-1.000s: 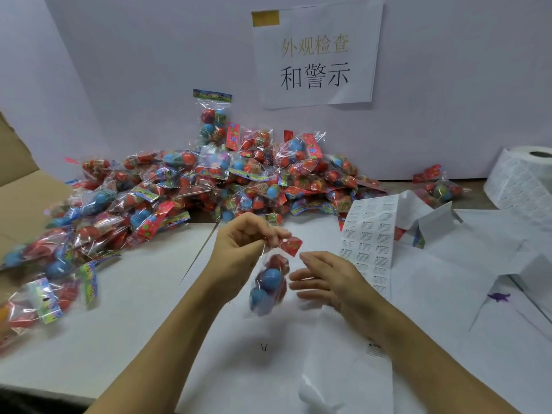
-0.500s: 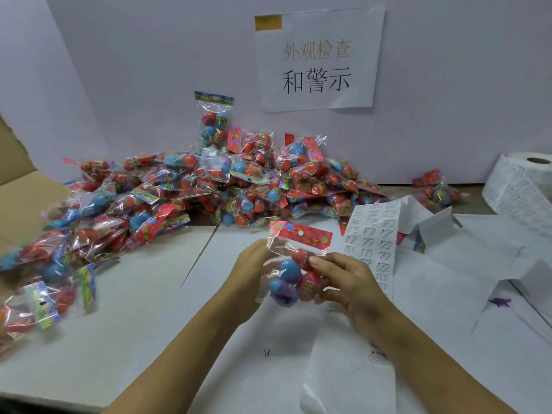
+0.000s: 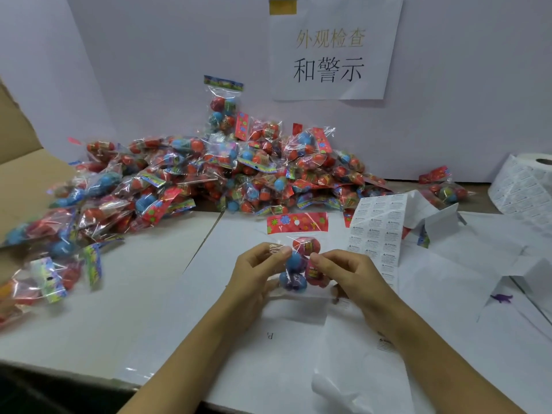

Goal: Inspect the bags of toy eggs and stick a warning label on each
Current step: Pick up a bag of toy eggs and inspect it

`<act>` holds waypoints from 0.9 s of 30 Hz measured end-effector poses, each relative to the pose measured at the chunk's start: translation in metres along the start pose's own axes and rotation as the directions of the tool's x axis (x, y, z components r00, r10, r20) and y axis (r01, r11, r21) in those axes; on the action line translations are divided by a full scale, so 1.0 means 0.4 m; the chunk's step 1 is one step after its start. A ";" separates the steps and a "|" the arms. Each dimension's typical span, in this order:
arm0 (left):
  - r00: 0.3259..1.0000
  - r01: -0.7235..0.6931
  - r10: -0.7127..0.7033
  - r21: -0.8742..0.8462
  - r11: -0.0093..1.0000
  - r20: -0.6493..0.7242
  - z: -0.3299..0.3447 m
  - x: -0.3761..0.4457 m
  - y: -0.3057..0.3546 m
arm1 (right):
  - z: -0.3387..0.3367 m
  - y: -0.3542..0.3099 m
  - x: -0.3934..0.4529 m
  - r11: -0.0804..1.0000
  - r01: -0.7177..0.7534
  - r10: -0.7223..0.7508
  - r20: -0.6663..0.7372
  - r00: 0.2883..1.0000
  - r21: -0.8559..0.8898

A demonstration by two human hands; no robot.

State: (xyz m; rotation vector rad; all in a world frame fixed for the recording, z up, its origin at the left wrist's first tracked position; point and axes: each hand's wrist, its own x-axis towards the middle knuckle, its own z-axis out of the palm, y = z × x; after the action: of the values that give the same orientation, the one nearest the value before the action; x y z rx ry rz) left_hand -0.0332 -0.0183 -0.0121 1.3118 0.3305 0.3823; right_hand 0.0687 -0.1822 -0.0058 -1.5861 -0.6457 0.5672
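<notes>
Bag of toy eggs [image 3: 300,264] raised slightly (header upright), both hands' fingers [image 3: 276,253] pinching it, label seemingly unapplied

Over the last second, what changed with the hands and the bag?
The bag of toy eggs went from dangling by its top under the left hand to upright with its red header spread flat, facing the camera. The right hand, open beside it before, took hold; both hands now pinch its sides. The pile of bags, label sheet and label roll stayed put.
</notes>
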 end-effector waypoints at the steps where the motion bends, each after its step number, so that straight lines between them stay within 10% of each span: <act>1: 1.000 -0.004 0.004 0.007 1.000 0.001 -0.002 -0.001 -0.001 | 0.002 0.002 -0.001 1.000 0.006 -0.006 0.003 1.000 -0.011; 27: 0.993 0.036 -0.035 -0.009 0.999 0.117 0.003 -0.011 -0.009 | 0.007 0.007 -0.002 0.998 0.056 -0.056 -0.042 0.998 -0.002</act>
State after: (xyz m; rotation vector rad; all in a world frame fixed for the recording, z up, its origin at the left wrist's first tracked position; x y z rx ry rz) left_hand -0.0364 -0.0219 -0.0151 1.3096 0.2529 0.2758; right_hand 0.0665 -0.1809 -0.0090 -1.5721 -0.6572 0.4907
